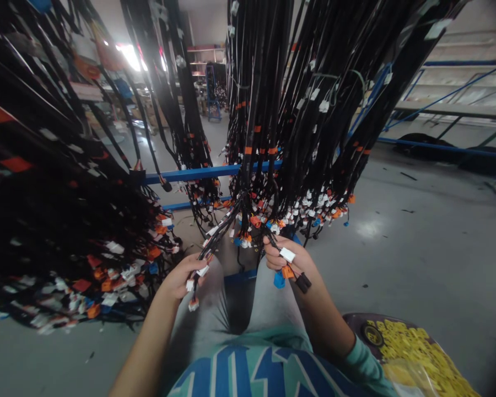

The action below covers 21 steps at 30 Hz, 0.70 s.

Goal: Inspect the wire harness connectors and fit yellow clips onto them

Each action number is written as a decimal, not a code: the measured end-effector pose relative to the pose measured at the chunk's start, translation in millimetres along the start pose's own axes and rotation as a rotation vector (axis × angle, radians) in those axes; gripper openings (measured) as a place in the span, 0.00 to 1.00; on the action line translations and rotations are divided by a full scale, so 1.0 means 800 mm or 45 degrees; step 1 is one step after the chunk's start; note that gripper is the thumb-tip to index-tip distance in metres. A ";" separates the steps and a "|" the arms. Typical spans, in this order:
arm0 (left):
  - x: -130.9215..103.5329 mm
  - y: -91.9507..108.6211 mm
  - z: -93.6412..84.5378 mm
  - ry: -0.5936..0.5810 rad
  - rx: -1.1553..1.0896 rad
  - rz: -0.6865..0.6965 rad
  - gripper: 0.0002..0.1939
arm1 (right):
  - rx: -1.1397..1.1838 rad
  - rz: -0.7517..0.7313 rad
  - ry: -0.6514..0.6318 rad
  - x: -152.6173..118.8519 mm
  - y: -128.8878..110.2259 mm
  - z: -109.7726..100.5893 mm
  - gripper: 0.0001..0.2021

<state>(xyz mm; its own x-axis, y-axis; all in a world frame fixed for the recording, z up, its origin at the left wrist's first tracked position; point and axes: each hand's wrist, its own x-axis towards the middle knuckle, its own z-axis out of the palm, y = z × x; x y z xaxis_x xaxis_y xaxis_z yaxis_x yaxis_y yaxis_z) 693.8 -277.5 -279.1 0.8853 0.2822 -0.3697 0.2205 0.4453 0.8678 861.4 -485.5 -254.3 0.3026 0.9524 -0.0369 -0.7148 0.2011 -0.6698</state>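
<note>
Black wire harnesses (256,110) hang in thick bundles in front of me, with white, orange and blue connectors at their lower ends. My left hand (186,275) is closed round one branch of wires (219,237), and white connectors (193,304) dangle below its fingers. Another branch lies in my right hand (287,256), fingers curled round it. From that hand stick out a white connector (287,254), an orange connector (287,272), a blue connector (279,280) and black connectors (303,283). Both branches come from the middle bundle.
A blue rack bar (194,174) crosses behind the wires. More harnesses (66,220) fill the left side. At the lower right stands a round container (355,325) with many yellow pieces (417,353). Blue-framed shelving (458,110) is at the right, above the grey floor (405,237).
</note>
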 end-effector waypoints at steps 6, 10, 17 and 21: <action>-0.003 0.000 0.006 0.039 0.111 -0.004 0.18 | -0.027 0.008 -0.044 0.001 0.001 0.004 0.09; -0.010 0.003 0.016 0.126 0.406 0.052 0.18 | -0.172 0.034 0.027 0.000 0.018 0.013 0.10; -0.011 0.037 0.028 0.542 0.685 0.435 0.19 | -0.753 0.155 -0.004 -0.007 0.052 0.039 0.11; 0.011 0.054 0.048 0.455 0.508 0.514 0.30 | -1.271 0.126 -0.156 -0.015 0.051 0.065 0.13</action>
<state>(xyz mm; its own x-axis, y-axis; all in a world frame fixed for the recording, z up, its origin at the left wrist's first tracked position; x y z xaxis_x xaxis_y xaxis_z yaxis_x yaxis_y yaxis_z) 726.6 -288.3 -232.0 0.7552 0.6552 -0.0177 0.0957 -0.0836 0.9919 796.2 -476.7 -242.3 0.1638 0.9826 -0.0875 0.1384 -0.1107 -0.9842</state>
